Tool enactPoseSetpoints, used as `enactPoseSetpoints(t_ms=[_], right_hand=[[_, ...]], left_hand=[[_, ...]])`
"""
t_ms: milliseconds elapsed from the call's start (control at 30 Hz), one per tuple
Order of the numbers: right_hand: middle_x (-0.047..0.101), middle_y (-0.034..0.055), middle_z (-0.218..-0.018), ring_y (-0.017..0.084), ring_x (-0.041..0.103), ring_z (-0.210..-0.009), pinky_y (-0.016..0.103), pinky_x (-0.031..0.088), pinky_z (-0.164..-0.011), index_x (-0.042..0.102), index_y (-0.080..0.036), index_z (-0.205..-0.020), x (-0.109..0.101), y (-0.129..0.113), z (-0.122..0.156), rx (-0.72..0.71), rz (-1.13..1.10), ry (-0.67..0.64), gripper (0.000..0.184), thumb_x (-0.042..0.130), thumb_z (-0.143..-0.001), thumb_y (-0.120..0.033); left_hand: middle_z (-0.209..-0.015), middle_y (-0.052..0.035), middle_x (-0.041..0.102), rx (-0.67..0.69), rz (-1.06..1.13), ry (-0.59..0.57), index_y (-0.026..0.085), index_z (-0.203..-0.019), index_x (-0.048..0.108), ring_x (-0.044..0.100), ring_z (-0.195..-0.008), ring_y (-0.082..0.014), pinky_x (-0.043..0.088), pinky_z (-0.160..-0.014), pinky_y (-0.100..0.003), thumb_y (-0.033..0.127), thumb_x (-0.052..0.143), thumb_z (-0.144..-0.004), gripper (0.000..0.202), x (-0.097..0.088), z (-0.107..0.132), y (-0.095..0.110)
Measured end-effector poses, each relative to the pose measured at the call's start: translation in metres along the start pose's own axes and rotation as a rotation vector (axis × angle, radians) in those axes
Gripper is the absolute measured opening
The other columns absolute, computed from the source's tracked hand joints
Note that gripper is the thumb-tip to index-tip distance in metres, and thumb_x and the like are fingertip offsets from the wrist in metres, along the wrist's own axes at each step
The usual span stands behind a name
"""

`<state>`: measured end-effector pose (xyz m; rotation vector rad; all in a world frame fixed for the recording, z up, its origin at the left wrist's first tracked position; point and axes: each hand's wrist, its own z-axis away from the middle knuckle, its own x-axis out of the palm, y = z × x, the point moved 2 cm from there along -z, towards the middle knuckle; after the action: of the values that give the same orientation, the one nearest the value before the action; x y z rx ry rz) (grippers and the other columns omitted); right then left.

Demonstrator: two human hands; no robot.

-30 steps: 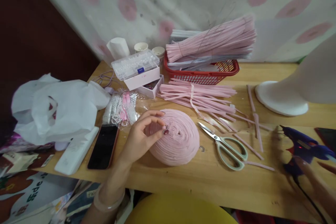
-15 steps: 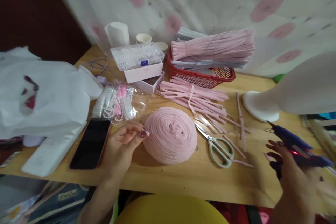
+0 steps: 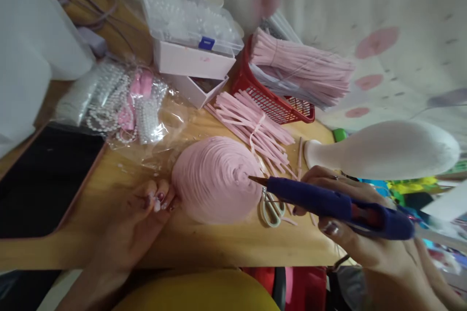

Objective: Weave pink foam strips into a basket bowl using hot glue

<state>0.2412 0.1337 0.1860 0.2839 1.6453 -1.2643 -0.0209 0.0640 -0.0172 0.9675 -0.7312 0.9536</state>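
A pink dome, wound in coiled fuzzy strips with a spiral at its top, sits on the wooden table. At its left edge, my left hand pinches a small whitish piece, too small to name. My right hand is wrapped round a dark blue glue gun. The gun's nozzle points left, just above or in front of the dome's spiral; whether it touches cannot be made out. Scissors with pale handles lie right of the dome, partly hidden by the gun.
Behind the dome lies a bundle of pink fuzzy stems. A red basket holds more stems. Bagged bead strings, a phone and a clear bead case are on the left. A white foam form stands at the right.
My right hand has brought the glue gun from the far right to the dome. My left hand, still pinching the small piece, shows lower and turned. The view has tilted and moved closer.
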Motion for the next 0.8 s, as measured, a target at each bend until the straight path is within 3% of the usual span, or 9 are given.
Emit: enactPoseSetpoints(t_ms=[200, 400, 800], right_hand=[[0.06, 0.0003, -0.07, 0.016, 0.058, -0.061, 0.029, 0.045, -0.052, 0.062, -0.024, -0.077, -0.003, -0.007, -0.024, -0.022, 0.104, -0.168, 0.031, 0.063, -0.094, -0.05], [0.061, -0.0002, -0.068, 0.016, 0.059, -0.06, 0.029, 0.045, -0.051, 0.061, -0.025, -0.079, -0.001, -0.005, -0.024, -0.058, 0.16, -0.157, 0.028, 0.064, -0.094, -0.049], [0.061, -0.0001, -0.067, 0.015, 0.057, -0.057, 0.029, 0.04, -0.048, 0.061, -0.025, -0.076, 0.0, -0.005, -0.025, -0.053, 0.15, -0.125, 0.026, 0.069, -0.091, -0.045]], left_hand=[[-0.069, 0.0026, 0.052, -0.032, -0.012, -0.004, 0.02, -0.062, 0.062, 0.053, -0.068, -0.0103, 0.057, -0.067, -0.023, 0.033, 0.09, -0.069, 0.031, 0.003, -0.004, 0.001], [-0.065, 0.0018, 0.051, -0.07, -0.007, 0.067, 0.02, -0.056, 0.06, 0.049, -0.064, -0.0115, 0.055, -0.062, -0.025, 0.033, 0.094, -0.059, 0.036, 0.007, -0.003, 0.002], [-0.069, 0.0011, 0.054, -0.07, 0.011, 0.0, 0.02, -0.06, 0.06, 0.053, -0.067, -0.0118, 0.054, -0.066, -0.026, 0.029, 0.088, -0.069, 0.031, 0.009, -0.002, 0.003]])
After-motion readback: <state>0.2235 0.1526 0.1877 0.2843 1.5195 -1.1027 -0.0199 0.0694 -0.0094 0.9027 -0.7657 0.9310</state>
